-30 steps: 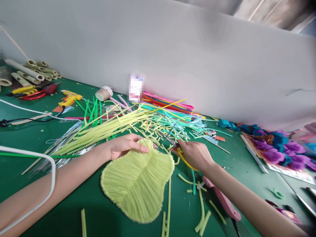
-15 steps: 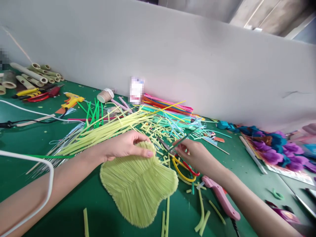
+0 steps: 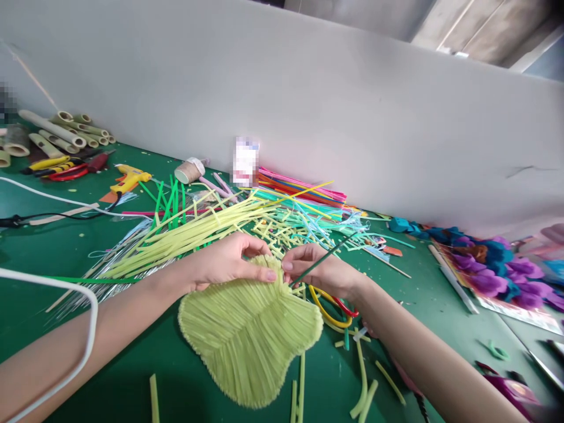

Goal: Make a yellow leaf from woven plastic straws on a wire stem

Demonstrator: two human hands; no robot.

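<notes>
A large yellow-green leaf (image 3: pixel 247 343) of fuzzy pipe cleaners, with ribs running out from a midline, hangs tilted over the table. My left hand (image 3: pixel 229 261) grips its upper edge, thumb on top and fingers behind. My right hand (image 3: pixel 315 267) pinches the leaf's upper right edge near the left thumb, fingertips closed together. A thin dark green stem (image 3: pixel 324 257) sticks out from the leaf up to the right, passing across the right fingers. Scissors with yellow and red handles (image 3: pixel 328 314) lie partly hidden beneath my right hand.
Yellow-green pipe cleaners (image 3: pixel 198 235) lie bundled behind my hands, with short cut pieces scattered around. A pink glue gun (image 3: pixel 408 376) is mostly hidden under my right forearm. A yellow glue gun (image 3: pixel 130 178) and bamboo tubes (image 3: pixel 57 132) lie left. A white cable (image 3: pixel 90 329) crosses my left forearm.
My right hand has moved left from beside the stem to the leaf's edge, and its fingertips now pinch there. My left hand keeps its hold. The right forearm now covers most of the pink glue gun.
</notes>
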